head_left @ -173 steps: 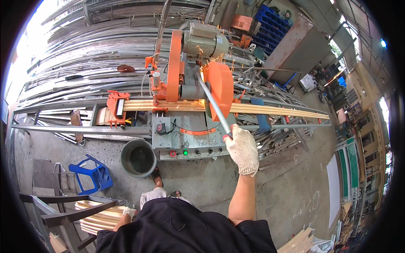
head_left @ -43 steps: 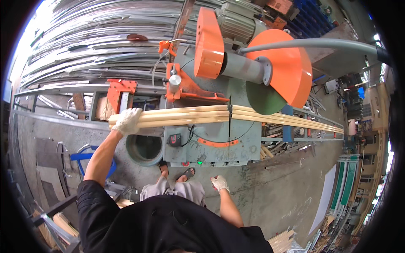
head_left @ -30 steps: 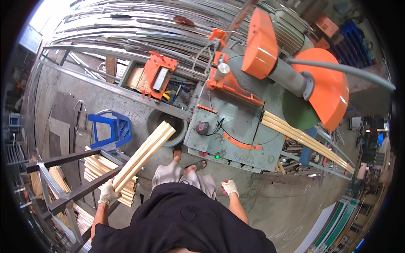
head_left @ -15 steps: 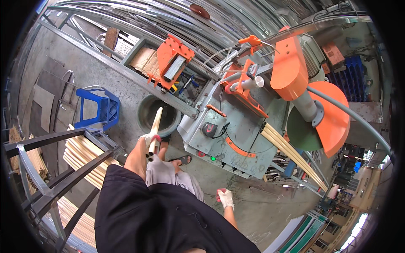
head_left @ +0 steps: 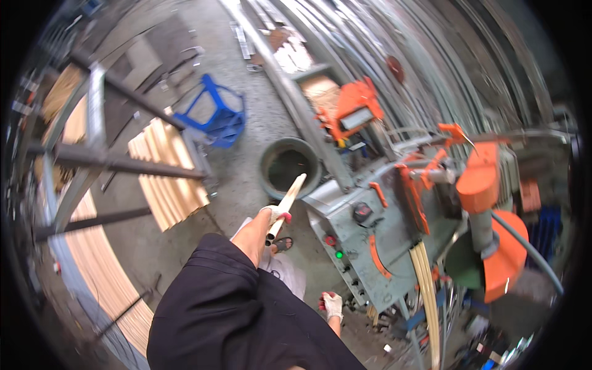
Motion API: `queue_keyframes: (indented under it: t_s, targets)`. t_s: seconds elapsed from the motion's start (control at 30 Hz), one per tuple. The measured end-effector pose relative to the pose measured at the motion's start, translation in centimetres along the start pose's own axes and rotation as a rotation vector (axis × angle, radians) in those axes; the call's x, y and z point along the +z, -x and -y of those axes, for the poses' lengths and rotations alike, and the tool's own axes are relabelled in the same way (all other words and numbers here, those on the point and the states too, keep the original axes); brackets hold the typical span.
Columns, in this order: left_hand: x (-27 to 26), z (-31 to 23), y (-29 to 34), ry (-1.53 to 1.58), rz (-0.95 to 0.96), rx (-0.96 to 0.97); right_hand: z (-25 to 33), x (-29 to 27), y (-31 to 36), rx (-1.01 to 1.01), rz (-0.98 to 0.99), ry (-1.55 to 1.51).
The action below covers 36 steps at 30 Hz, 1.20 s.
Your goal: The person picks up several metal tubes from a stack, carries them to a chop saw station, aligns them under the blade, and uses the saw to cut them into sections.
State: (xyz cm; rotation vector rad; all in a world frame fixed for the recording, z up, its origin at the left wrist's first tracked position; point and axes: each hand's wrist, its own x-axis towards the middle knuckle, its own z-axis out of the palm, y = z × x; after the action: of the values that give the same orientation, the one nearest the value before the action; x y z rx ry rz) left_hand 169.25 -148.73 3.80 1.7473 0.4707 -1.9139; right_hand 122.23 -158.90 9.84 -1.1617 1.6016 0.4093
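Partly hidden, cream tubes [head_left: 291, 195] in left hand [head_left: 277, 214]; count unclear.

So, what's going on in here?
A person's gloved left hand grips short, slim cream-coloured tubes, which overlap a round grey bucket in this view. The gloved right hand is loosely curled, near a grey metal cutting machine with orange guards. Longer cream-coloured tubes run off its table.
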Motion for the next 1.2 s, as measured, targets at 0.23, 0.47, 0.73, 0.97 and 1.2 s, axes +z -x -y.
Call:
queue_keyframes:
  t_s: [0.23, 0.47, 0.73, 0.97, 1.2]
  targets:
    - [-11.7, 20.5, 9.3, -0.457, -0.579, 0.248, 0.7, -0.8, -4.3, 0.012, 0.141, 0.229]
    - [-7.5, 46.6, 25.3, -0.061, -0.789, 0.038, 7.1, 2.8, -4.4, -0.064, 0.295, 0.18]
    - [-12.2, 42.0, 19.3, 0.481, -1.077, 0.163, 13.9, 8.0, -1.5, -0.124, 0.288, 0.446]
    - [-31.3, 36.8, 3.9, 0.555, -1.356, 0.032, 18.7, 10.3, -1.9, -0.151, 0.232, 0.695]
    - [-40.6, 38.5, -5.4, 0.402, -1.655, 0.093, 26.1, 18.2, 4.7, -0.316, 0.231, 0.912]
